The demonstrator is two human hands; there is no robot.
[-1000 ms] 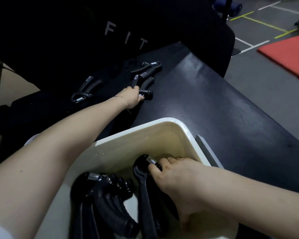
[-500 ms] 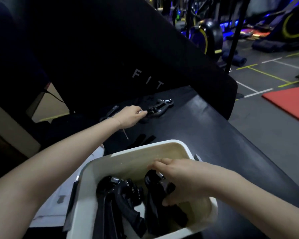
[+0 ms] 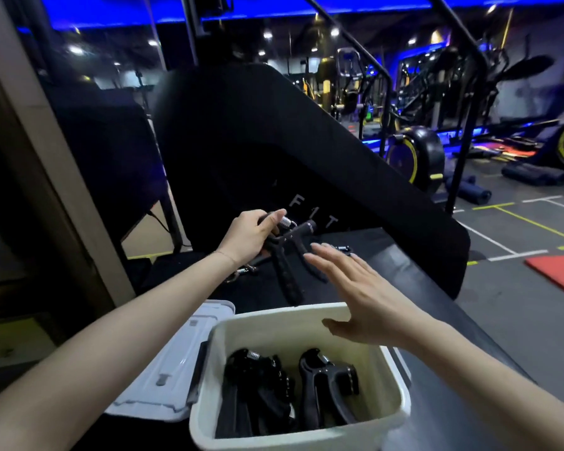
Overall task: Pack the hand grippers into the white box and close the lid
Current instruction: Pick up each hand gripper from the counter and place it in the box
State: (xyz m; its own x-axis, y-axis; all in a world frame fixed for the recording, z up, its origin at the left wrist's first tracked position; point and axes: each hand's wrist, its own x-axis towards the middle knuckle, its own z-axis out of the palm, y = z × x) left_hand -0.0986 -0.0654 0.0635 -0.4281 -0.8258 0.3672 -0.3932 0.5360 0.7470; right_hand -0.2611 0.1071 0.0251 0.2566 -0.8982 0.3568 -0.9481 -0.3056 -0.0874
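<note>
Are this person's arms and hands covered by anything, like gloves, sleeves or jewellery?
No gloves and no sleeves show: both forearms are bare to the frame's edge. The left hand has a thin bracelet or string at its wrist. The right hand seems to wear a ring on one finger, though it is too blurred to be sure.

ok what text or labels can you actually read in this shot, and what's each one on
"FIT" in pale capitals on the black panel behind the table, partly behind the hand gripper that the left hand holds.
No readable print on the white box, its lid or the packed hand grippers.
</note>
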